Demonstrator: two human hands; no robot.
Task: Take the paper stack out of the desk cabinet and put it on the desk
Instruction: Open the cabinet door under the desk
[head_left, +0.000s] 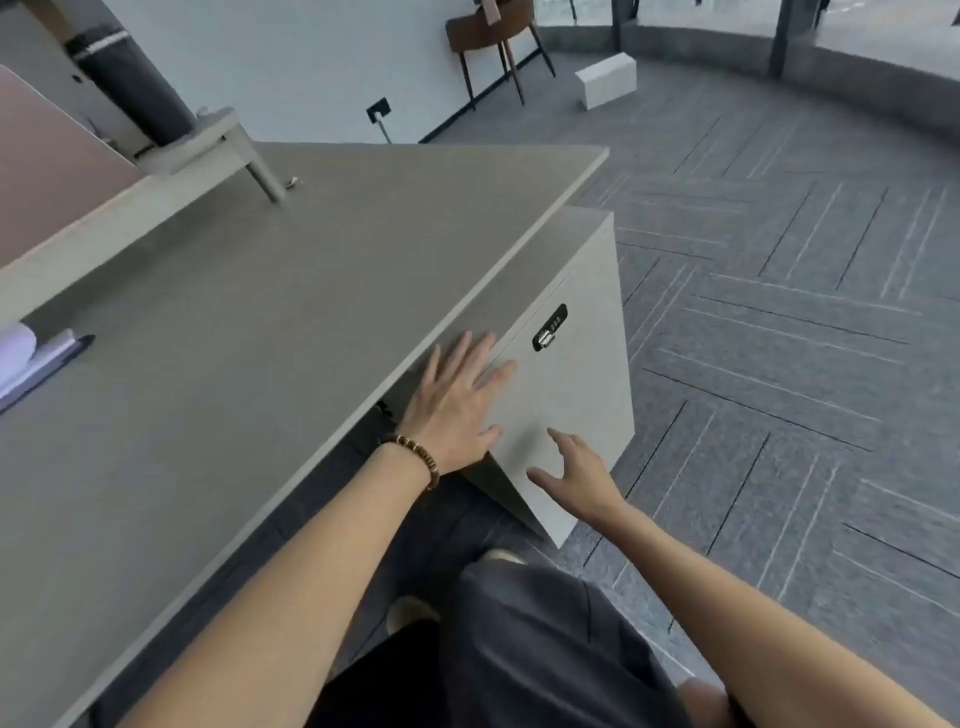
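Note:
The desk cabinet (576, 395) is a pale grey box under the right end of the grey desk (249, 322). Its door carries a small black combination lock (549, 328) near the top. My left hand (457, 400), with a bead bracelet on the wrist, lies flat with fingers spread on the door's upper left part, just below the desk edge. My right hand (576, 475) hovers open in front of the door's lower part, fingers apart and holding nothing. No paper stack from the cabinet is visible; its inside is hidden.
Papers and a dark pen (36, 364) lie at the desk's left edge. A monitor stand (218, 140) rises at the back of the desk. A brown chair (493, 41) and a white box (608, 80) stand on the grey carpet beyond. My legs are below the desk edge.

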